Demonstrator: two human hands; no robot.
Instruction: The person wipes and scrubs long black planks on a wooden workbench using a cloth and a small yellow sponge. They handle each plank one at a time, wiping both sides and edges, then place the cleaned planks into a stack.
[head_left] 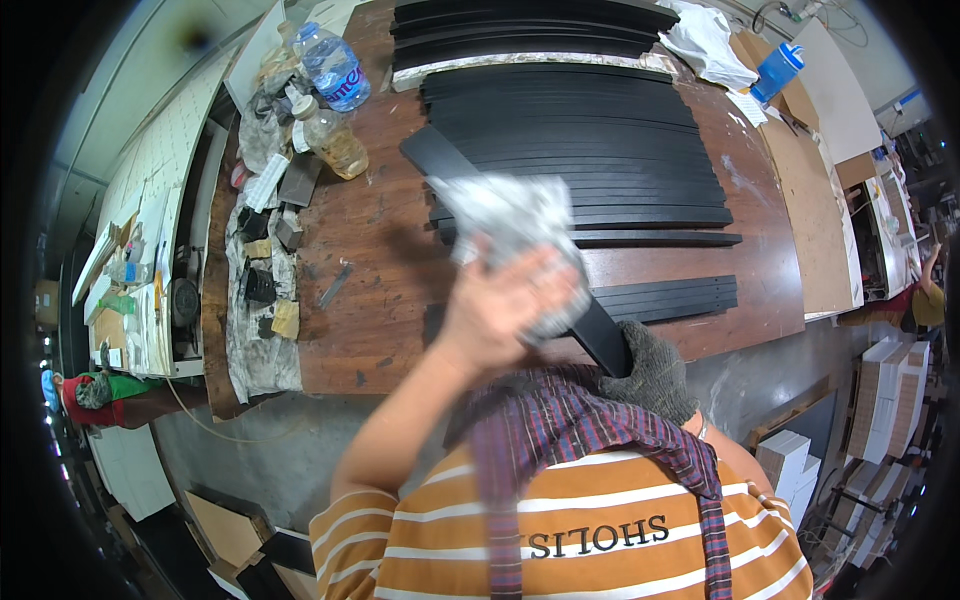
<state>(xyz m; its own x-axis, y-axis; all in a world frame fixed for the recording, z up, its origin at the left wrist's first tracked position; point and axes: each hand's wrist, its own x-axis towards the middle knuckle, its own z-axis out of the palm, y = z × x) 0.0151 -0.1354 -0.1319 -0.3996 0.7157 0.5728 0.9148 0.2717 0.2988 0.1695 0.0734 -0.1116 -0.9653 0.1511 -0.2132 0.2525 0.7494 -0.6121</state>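
Desk of dark brown wood fills the view ahead of you, with rows of black strips laid side by side across its far half and a shorter bundle nearer you. Along its left edge lie dirty rags, small blocks and two plastic bottles. You hold one long black strip slanting from your lower right up toward the bottles. Your right hand, in a grey knit glove, is clenched around the near end of that strip. Your left hand is bare, fingers curled tight on a crumpled grey-white cloth pressed against the middle of the strip.
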